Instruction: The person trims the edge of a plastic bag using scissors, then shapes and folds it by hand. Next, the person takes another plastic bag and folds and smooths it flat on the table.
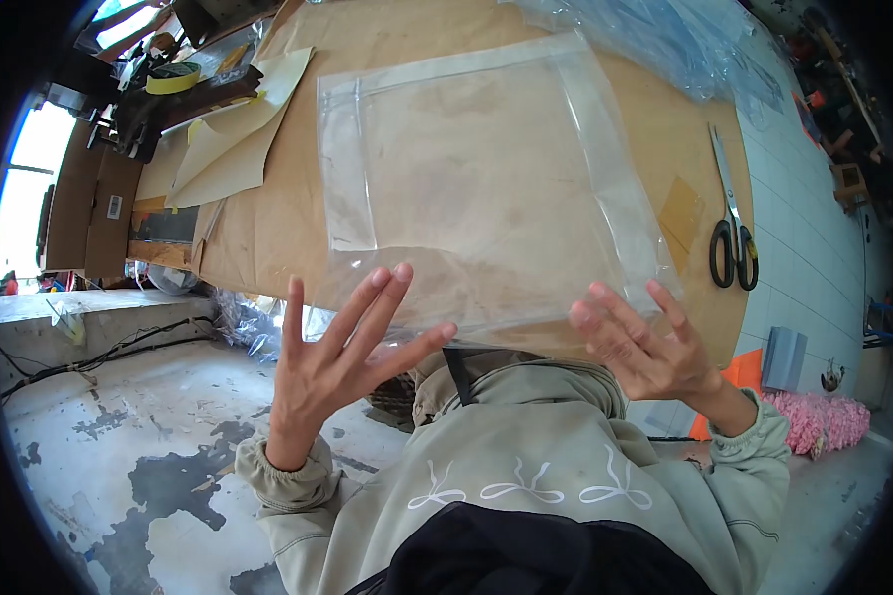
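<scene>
A clear plastic bag (466, 159) with doubled, seam-like borders lies flat on the brown paper-covered table (258, 233). Its near edge reaches the table's front edge. My left hand (342, 337), fingers spread, is over the bag's near left corner and holds nothing. At the near right corner is my right hand (650, 347), its fingers apart and nothing in its grasp. Whether the fingertips of either hand touch the plastic I cannot tell. Scissors (730, 223) with black handles lie to the right of the bag, blades pointing away from me.
A sheet of paper (253, 139) lies at the left beside a dark machine (169, 109) with a yellow tape roll (174, 77) on it. Crumpled clear plastic (655, 40) covers the far right corner. A cardboard box (94, 203) stands at far left.
</scene>
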Motion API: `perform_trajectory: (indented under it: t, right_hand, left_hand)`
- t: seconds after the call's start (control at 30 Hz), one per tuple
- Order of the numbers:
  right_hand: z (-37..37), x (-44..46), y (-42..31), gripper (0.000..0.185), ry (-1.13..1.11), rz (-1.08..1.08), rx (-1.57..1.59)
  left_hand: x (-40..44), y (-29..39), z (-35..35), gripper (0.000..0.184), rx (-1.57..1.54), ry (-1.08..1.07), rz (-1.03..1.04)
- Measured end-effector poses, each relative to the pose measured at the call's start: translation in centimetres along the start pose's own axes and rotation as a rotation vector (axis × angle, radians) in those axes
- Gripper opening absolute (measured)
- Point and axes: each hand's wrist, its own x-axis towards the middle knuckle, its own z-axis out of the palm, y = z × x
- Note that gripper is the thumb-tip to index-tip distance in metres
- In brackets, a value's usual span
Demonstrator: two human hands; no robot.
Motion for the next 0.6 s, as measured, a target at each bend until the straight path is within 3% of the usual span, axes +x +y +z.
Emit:
perform_trajectory:
  t: [0.1, 0.13, 0.27, 0.37, 0.47, 0.6]
  right_hand:
    - [0.0, -0.1, 0.8, 0.022, 0.061, 0.007, -0.092]
    - [0.1, -0.2, 1.1, 0.022, 0.075, 0.012, -0.110]
    - [1.1, 0.0, 1.4, 0.024, 0.183, 0.007, -0.116]
    - [2.3, 1.2, 1.3, 0.026, 0.249, -0.042, -0.076]
    - [3.0, 2.0, 2.4, 0.028, 0.247, -0.099, -0.057]
    - [2.9, 2.3, 3.1, 0.029, 0.262, -0.129, 0.026]
  left_hand:
    - [0.3, -1.1, -0.7, 0.063, -0.068, -0.143, -0.019]
    - [0.5, -1.4, -0.8, 0.058, -0.145, -0.141, -0.068]
    - [0.3, -3.0, 0.3, 0.070, -0.331, -0.045, 0.037]
    - [0.2, -2.5, 1.1, 0.061, -0.412, 0.063, 0.009]
    - [0.1, -2.6, 1.1, 0.047, -0.210, 0.087, 0.027]
    - [-0.6, -2.9, 2.5, 0.032, -0.160, 0.138, -0.003]
